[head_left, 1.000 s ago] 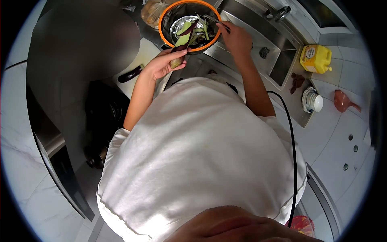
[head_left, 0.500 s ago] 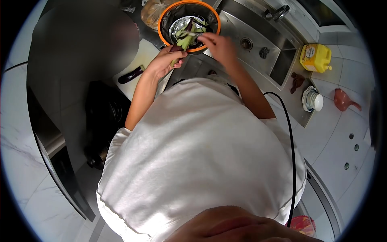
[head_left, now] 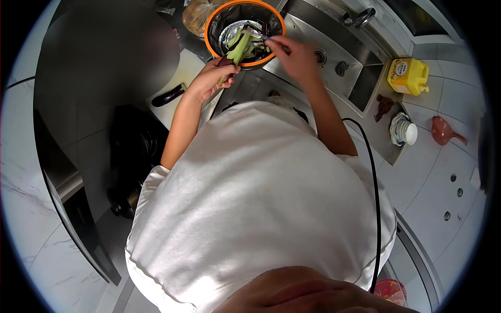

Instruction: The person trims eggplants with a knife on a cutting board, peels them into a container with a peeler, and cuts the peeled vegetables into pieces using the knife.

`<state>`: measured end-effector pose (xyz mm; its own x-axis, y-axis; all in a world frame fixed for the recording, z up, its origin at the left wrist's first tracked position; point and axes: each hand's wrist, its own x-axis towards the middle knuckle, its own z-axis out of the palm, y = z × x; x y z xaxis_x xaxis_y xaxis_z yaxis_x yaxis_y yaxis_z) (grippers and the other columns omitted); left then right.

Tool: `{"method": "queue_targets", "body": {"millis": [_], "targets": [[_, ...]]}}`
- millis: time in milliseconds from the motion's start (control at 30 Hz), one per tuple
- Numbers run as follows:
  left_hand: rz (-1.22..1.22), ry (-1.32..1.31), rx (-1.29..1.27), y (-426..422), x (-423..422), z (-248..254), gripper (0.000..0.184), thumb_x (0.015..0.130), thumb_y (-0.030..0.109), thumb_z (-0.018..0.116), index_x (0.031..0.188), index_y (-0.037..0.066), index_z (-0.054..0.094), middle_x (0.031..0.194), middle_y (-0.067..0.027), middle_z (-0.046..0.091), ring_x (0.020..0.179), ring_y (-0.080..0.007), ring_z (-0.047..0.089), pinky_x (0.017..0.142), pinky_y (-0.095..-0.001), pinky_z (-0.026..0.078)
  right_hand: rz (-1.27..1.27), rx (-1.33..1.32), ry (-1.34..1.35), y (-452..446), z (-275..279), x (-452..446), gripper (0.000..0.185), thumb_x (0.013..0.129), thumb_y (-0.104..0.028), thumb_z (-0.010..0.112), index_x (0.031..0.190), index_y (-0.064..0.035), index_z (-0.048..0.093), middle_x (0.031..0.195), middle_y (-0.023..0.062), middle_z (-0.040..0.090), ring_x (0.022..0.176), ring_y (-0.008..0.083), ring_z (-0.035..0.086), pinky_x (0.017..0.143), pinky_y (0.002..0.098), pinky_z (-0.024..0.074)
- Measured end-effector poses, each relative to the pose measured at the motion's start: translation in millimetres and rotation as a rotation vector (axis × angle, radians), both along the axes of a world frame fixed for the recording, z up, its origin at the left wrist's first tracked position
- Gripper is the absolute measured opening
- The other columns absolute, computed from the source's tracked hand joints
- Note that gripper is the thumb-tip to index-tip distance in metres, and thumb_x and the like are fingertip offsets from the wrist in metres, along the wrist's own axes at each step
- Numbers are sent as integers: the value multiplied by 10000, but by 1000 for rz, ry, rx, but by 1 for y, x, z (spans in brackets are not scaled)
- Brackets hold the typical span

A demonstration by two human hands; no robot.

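Note:
My left hand (head_left: 215,78) is closed around the lower end of a partly peeled eggplant (head_left: 239,50), whose pale green upper part leans over an orange-rimmed bin (head_left: 210,44). At the bin's right rim, my right hand (head_left: 289,53) pinches a slim tool, blurred and mostly hidden by the fingers; in the earlier view it looks like a peeler. Peel strips and a foil dish (head_left: 226,35) lie inside the dark-lined bin. Another eggplant (head_left: 168,96), dark purple, rests on a white cutting board (head_left: 186,70) to the left.
A steel sink (head_left: 334,47) with a faucet (head_left: 360,18) is at the upper right. Beyond it stand a yellow jug (head_left: 408,76), stacked white dishes (head_left: 403,129) and a pink scoop (head_left: 444,130). A plastic bag (head_left: 195,16) touches the bin's left side. A black cable (head_left: 377,198) hangs at right.
My right hand has moved from above the right rim down toward the eggplant, then slightly back up and right. More pale flesh shows on the eggplant, which my left hand still holds.

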<state>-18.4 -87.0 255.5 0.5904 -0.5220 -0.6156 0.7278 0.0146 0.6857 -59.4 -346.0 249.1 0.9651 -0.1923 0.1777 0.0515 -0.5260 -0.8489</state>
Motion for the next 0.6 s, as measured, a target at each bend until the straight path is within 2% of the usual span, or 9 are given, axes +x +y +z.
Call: {"method": "queue_targets", "body": {"millis": [33, 100, 167, 233, 367, 400, 467, 600], "targets": [[0, -40, 44, -1, 0, 2, 214, 911, 53, 708, 1101, -13, 634, 901, -52, 669, 651, -99, 586, 493, -226, 401, 1, -1, 0, 3, -1, 0, 357, 944, -527, 717, 1035, -194, 810, 690, 82, 712, 626, 295, 702, 562, 396, 533], [-16, -45, 60, -1, 2, 5, 241, 919, 48, 708, 1132, -12, 613, 922, -49, 671, 657, -93, 592, 492, -219, 402, 95, -296, 26, 7, -7, 1, 374, 958, -533, 699, 1055, -187, 803, 718, 81, 727, 631, 286, 710, 573, 380, 538], [-34, -51, 76, -1, 3, 6, 269, 926, 43, 708, 1163, -11, 593, 944, -47, 672, 663, -87, 598, 492, -211, 403, 43, -193, 86, 2, -22, 10, 379, 967, -540, 684, 1080, -197, 799, 744, 71, 743, 646, 281, 722, 576, 377, 546], [-42, -78, 78, 1, 2, 8, 313, 920, 42, 717, 1200, -10, 587, 945, -48, 678, 661, -89, 598, 494, -218, 410, -214, -383, 64, -11, -39, 21, 390, 977, -537, 670, 1095, -188, 796, 769, 61, 758, 663, 277, 734, 579, 375, 557], [-22, -105, 96, 9, -2, 10, 288, 912, 61, 704, 1173, -22, 614, 909, -55, 691, 644, -92, 596, 490, -232, 424, -175, -288, 3, -17, -24, 18, 407, 978, -524, 676, 1092, -153, 797, 784, 65, 766, 670, 268, 741, 587, 366, 565], [-40, -145, 126, 10, -2, 10, 301, 910, 55, 697, 1185, -30, 609, 915, -60, 695, 637, -90, 594, 486, -232, 425, -175, -289, 4, -15, -22, 15, 407, 978, -524, 676, 1092, -153, 797, 784, 65, 766, 670, 268, 741, 587, 366, 565], [-57, -186, 153, 10, -2, 10, 314, 908, 49, 691, 1197, -37, 604, 922, -65, 698, 629, -88, 593, 482, -232, 427, -89, -89, -37, -6, -17, 13, 373, 963, -516, 701, 1074, -175, 806, 782, 65, 764, 677, 270, 741, 594, 372, 564], [-87, -225, 191, 9, -5, 14, 371, 914, 22, 660, 1273, -32, 586, 966, -65, 687, 647, -87, 593, 497, -229, 422, 48, -52, 17, 6, -16, 10, 350, 951, -500, 722, 1060, -180, 811, 797, 71, 767, 698, 279, 742, 602, 381, 564]]}}
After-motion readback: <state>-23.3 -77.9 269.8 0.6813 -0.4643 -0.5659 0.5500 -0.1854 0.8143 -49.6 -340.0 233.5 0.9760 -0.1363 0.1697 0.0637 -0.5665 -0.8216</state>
